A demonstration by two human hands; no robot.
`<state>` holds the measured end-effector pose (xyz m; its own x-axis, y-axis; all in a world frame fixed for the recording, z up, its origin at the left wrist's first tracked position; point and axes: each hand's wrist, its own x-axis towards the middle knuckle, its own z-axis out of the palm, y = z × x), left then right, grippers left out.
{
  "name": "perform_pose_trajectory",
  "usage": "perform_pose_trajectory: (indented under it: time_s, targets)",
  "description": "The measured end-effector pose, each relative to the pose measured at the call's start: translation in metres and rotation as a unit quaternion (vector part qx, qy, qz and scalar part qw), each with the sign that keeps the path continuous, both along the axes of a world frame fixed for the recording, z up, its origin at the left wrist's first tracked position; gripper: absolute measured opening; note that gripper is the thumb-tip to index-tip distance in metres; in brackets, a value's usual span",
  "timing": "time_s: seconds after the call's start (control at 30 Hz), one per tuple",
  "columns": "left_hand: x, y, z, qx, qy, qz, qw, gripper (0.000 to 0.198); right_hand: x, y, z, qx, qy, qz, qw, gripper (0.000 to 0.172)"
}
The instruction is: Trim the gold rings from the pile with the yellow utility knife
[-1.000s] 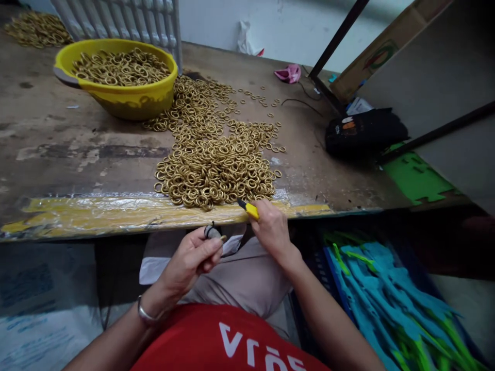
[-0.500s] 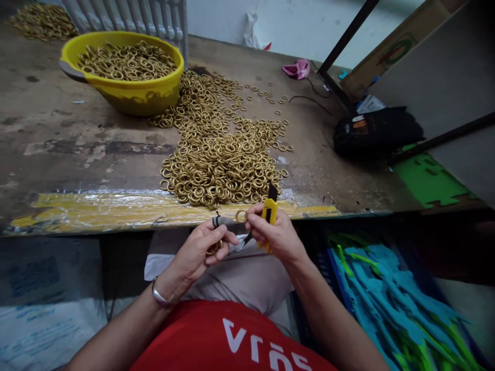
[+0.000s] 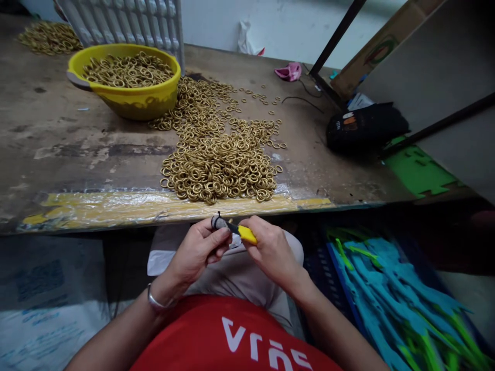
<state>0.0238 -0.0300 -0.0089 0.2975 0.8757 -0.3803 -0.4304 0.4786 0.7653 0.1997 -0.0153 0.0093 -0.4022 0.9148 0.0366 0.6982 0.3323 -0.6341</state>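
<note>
My right hand (image 3: pixel 273 252) grips a yellow utility knife (image 3: pixel 247 235), its dark blade pointing left at the fingertips of my left hand (image 3: pixel 201 250). A grey cover with dark bands (image 3: pixel 218 222) sits on the left index finger. The left fingers are curled closed with the thumb by the blade; half a second ago gold rings showed inside them, and now they are mostly hidden. A speck of gold shows by the blade. Just beyond both hands, a heap of gold rings (image 3: pixel 220 167) lies on the worktable (image 3: pixel 96 167).
A yellow basin (image 3: pixel 127 98) full of rings stands at the back left, before a ribbed radiator (image 3: pixel 127 31). More rings (image 3: pixel 50 37) lie far left. A black pouch (image 3: pixel 365 128) is at right. Below the table edge, a blue crate holds turquoise and green pieces (image 3: pixel 390 288).
The knife has swung from upright to pointing left, and its blade has come to my left fingertips. The ring at my right fingertips no longer shows clearly. My left fingers have curled tighter.
</note>
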Motion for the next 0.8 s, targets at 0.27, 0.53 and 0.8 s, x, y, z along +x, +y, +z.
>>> perform_pose_trajectory:
  time_s: [0.27,0.53,0.8]
  targets:
    - [0.001,0.000,-0.001,0.066,0.078,-0.007,0.995,0.024,-0.003,-0.004,-0.003,0.051,-0.196,0.001,0.979,0.022]
    - [-0.020,-0.009,0.009,0.088,0.086,-0.053,0.991,0.024,0.024,0.029,-0.024,0.039,-0.326,-0.122,0.937,0.016]
    - [-0.014,0.004,-0.011,0.004,-0.036,-0.025,0.999,0.021,0.011,0.068,-0.041,0.090,-0.282,-0.100,0.950,0.014]
